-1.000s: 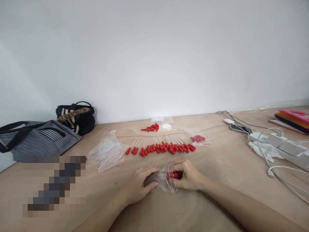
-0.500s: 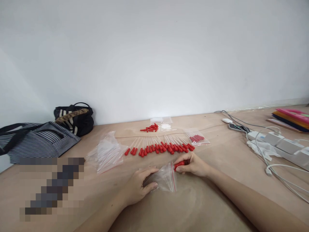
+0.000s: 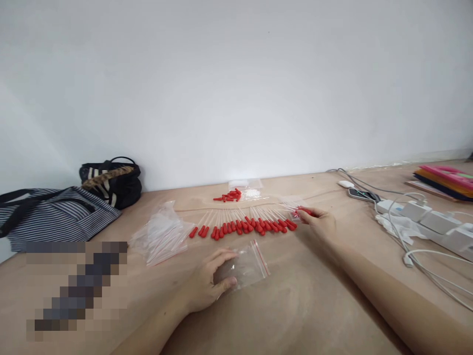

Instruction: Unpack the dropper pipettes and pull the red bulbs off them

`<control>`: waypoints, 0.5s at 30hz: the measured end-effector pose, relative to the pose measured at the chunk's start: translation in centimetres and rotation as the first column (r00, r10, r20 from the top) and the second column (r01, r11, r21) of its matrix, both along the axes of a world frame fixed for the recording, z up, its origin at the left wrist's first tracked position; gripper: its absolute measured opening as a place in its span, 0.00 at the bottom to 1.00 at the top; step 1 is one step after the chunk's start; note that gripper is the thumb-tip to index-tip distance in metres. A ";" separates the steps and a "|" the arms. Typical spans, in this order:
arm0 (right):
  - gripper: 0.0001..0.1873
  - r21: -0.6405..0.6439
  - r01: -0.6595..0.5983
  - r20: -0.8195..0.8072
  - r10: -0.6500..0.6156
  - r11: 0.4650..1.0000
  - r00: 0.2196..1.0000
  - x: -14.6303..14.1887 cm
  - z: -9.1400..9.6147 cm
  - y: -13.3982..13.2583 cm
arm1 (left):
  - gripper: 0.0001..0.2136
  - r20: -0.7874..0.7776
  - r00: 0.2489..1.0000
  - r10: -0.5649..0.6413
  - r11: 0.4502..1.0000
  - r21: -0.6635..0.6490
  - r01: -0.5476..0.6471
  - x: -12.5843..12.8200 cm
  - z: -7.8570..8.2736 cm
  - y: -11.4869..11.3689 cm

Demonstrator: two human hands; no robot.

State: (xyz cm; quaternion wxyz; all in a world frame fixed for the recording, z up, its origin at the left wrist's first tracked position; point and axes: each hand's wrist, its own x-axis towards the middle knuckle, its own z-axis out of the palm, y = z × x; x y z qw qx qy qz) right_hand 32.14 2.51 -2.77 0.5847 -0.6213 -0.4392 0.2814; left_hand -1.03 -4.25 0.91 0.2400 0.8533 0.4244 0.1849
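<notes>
My left hand point(image 3: 210, 281) holds a clear zip bag point(image 3: 246, 266) by its near end, thumb and fingers on either side. The bag's red-striped mouth faces right, and no droppers show inside. My right hand point(image 3: 320, 222) is closed on red-bulbed droppers point(image 3: 307, 211), over a small clear bag point(image 3: 290, 201) at the right end of the row. The fingers partly hide the bulbs and that bag, so how many they hold I cannot tell. Several droppers point(image 3: 240, 227) lie fanned out in front of me, red bulbs nearest, clear tubes pointing away.
A pile of clear zip bags point(image 3: 162, 236) lies left of the droppers. Loose red bulbs point(image 3: 231, 195) and a clear packet point(image 3: 251, 190) sit behind them. A striped bag point(image 3: 62, 214) and black bag point(image 3: 125, 185) stand left. Power strip point(image 3: 439, 222), cables and coloured folders point(image 3: 449, 177) are right.
My right hand has moved from the held bag's mouth away and to the right, over the small bag. The left-hand bag now lies flatter and its mouth has turned slightly.
</notes>
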 end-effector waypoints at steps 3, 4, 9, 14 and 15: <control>0.18 0.041 0.089 0.206 -0.095 0.995 0.974 -1.3 -0.7 0.1 | 0.15 0.024 0.998 0.056 0.997 0.058 -0.057 -0.3 0.0 0.3; 0.16 0.054 0.095 0.272 -0.106 0.994 0.956 -1.5 -0.7 0.1 | 0.14 0.020 0.996 0.084 0.994 0.062 -0.085 -0.4 0.1 0.4; 0.13 0.040 0.037 0.471 -0.051 0.999 0.881 -2.1 -0.4 -0.2 | 0.16 -0.034 0.980 0.198 0.980 0.010 -0.198 -0.6 0.1 0.6; 0.16 -0.017 0.005 0.485 0.004 1.000 0.874 -2.1 -0.4 -0.1 | 0.25 -0.083 0.929 0.362 0.917 -0.147 -0.370 -0.8 0.3 0.6; 0.17 -0.031 0.006 0.474 0.010 1.000 0.881 -2.0 -0.4 -0.1 | 0.27 -0.092 0.920 0.381 0.903 -0.176 -0.391 -0.9 0.3 0.6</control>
